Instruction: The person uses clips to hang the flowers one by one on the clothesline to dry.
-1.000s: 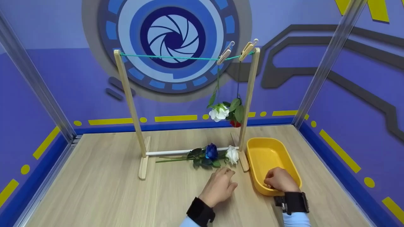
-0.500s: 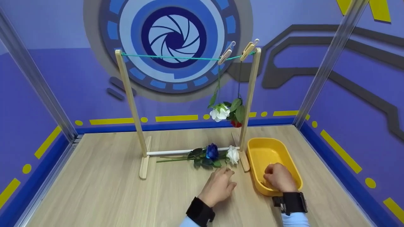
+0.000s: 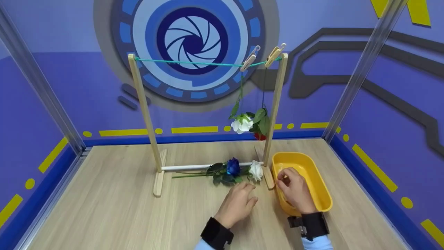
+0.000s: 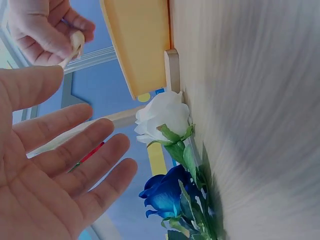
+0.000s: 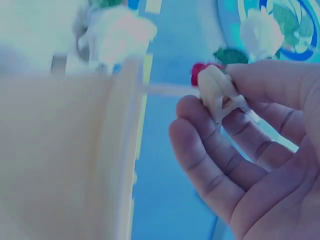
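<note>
On a pale wood-grain tabletop, a person's right hand [image 3: 296, 191] pinches a small cream clothespin [image 5: 212, 89], seemingly plastic, above a yellow plastic tray [image 3: 314, 173]; a slack pinch could drop it. The left hand [image 3: 236, 203], fingers extended, empty, is near a white artificial rose [image 3: 256, 171].

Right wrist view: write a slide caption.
The right hand pinches a pale clothespin, with a red flower and a white flower hanging beyond.

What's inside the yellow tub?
Head view: the yellow tub shows floor and wall at its far end and right side. The right hand, pinching a clothespin, hides part of the floor; anything beneath can't be seen.
</note>
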The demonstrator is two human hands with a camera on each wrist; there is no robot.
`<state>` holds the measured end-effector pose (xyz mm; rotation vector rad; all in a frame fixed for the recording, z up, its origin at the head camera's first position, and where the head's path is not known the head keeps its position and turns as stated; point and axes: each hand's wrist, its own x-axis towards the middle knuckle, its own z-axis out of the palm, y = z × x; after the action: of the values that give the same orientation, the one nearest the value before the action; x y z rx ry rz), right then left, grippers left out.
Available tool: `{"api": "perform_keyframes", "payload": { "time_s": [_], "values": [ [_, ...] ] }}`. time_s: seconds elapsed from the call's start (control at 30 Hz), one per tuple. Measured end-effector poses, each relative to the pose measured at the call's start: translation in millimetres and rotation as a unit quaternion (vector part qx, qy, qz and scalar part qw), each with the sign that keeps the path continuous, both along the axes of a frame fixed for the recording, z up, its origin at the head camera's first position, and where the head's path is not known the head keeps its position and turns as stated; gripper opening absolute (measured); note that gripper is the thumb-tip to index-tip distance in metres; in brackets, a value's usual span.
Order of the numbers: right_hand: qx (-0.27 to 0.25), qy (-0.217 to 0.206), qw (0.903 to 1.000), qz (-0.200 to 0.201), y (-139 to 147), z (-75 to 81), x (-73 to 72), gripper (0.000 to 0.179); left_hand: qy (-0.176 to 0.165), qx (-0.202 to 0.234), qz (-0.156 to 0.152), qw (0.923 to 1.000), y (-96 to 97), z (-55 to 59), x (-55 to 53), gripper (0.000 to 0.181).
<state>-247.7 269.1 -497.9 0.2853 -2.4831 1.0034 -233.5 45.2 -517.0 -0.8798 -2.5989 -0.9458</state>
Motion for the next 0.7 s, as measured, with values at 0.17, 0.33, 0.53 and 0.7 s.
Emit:
{"api": "perform_keyframes", "payload": {
  "time_s": [0.17,0.33,0.53,0.7],
  "values": [
    [-0.050,0.010,0.9974,0.051,-20,-1.5,2.8,0.024,0.001,0.009,-0.002,1.0000,-4.5,4.8,3.7,0.029],
    [-0.127,-0.010,0.9866,0.101,-38,-4.2,6.0,0.022,-0.021,0.024,0.012,0.9994,-7.9,8.2,6.5,0.034],
    [-0.165,-0.005,0.9743,0.154,-55,-7.5,9.5,0.022,-0.028,0.062,0.040,0.9969,-10.2,7.0,7.8,0.035],
    [-0.141,0.029,0.9749,0.169,-62,-7.1,11.8,0.023,-0.009,0.083,0.050,0.9953,-9.9,6.0,7.8,0.035]
  ]
}}
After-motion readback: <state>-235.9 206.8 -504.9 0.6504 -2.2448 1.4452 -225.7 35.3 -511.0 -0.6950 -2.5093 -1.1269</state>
